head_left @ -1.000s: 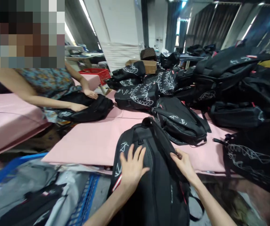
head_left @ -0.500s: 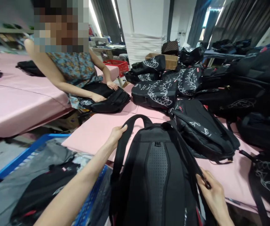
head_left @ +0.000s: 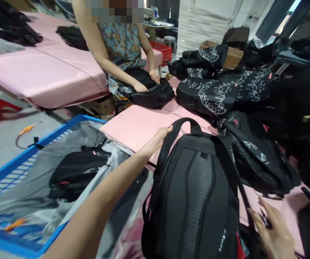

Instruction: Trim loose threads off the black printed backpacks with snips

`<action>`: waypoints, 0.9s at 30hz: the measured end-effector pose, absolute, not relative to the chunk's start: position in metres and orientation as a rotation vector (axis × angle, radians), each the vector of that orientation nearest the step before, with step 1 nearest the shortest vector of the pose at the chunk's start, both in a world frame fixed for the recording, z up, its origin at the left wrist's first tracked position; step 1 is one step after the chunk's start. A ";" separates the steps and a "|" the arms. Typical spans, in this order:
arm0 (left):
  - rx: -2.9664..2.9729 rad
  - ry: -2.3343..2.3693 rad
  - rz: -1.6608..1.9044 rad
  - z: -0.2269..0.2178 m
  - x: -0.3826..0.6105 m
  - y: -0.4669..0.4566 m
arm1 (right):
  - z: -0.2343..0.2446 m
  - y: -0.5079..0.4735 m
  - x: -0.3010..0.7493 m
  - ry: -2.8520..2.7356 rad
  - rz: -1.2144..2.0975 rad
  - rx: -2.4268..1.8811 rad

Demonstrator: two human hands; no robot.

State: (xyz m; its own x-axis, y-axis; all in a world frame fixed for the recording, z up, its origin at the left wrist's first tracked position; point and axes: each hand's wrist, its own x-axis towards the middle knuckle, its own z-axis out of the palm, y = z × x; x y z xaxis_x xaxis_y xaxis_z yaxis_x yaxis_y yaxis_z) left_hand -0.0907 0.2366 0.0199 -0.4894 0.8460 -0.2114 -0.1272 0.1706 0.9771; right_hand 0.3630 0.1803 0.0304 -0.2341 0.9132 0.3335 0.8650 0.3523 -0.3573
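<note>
A black backpack (head_left: 200, 194) stands tilted in front of me, its padded back panel with a dotted mesh strip facing up at me. My left hand (head_left: 162, 136) is closed around one shoulder strap (head_left: 168, 145), near the top of its loop. On the other side, my right hand (head_left: 273, 226) is beside the second strap (head_left: 242, 187), thumb and forefinger spread. Small dark thread snips (head_left: 265, 218) sit within that right hand; their lower part is hidden by the fingers.
Black backpacks with white scribbles (head_left: 211, 95) crowd the pink table (head_left: 135, 122). A blue crate (head_left: 33, 154) at left holds a black bag (head_left: 76, 171) and grey plastic. Across the table, a co-worker (head_left: 122, 46) has both hands on another black bag (head_left: 152, 93).
The view has swung right-to-left and down, showing more of the blue crate. My left hand keeps the strap; my right hand's fingers have spread more beside the other strap.
</note>
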 end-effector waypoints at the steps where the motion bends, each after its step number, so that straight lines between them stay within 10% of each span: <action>1: 0.716 1.617 1.493 0.020 -0.089 0.234 | 0.034 0.170 0.348 -2.097 0.211 -1.484; 7: 1.823 1.667 1.145 0.020 -0.048 0.216 | 0.024 0.148 0.222 -2.331 0.885 -1.020; 16: 1.966 1.756 0.468 0.053 0.012 0.262 | 0.058 0.293 0.217 -2.680 0.129 -1.253; 27: 1.758 1.986 0.169 0.037 0.040 0.250 | 0.056 0.232 0.226 -2.948 0.255 -0.587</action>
